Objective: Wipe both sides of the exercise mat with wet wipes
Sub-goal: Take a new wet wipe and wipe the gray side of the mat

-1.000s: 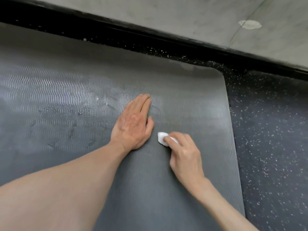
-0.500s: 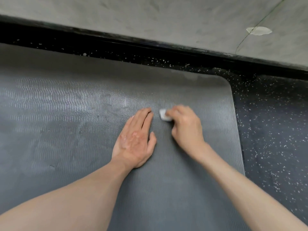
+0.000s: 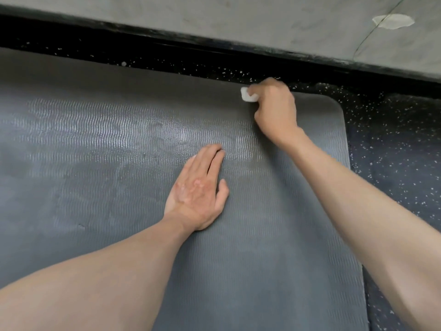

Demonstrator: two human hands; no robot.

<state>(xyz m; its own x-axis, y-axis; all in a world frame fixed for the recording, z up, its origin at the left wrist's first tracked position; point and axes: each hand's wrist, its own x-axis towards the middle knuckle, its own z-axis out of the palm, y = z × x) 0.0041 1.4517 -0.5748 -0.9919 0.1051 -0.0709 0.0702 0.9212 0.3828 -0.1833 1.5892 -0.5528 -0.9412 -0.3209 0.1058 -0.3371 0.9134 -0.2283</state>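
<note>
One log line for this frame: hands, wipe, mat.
left hand: flat on mat | right hand: grips wipe, at mat's far edge near its corner | phase: wiping upper face

Floor [image 3: 393, 163]: black rubber, white-speckled. Black strip [image 3: 214, 47] borders it at far side. Beyond, grey concrete [image 3: 214, 15] with crack [image 3: 365, 39] and pale patch [image 3: 396, 20].

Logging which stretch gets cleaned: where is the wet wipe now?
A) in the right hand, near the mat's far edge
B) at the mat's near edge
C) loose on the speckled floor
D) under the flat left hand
A: the right hand pinches the white wet wipe against the exercise mat close to its far edge; the left hand lies flat mid-mat.
</note>
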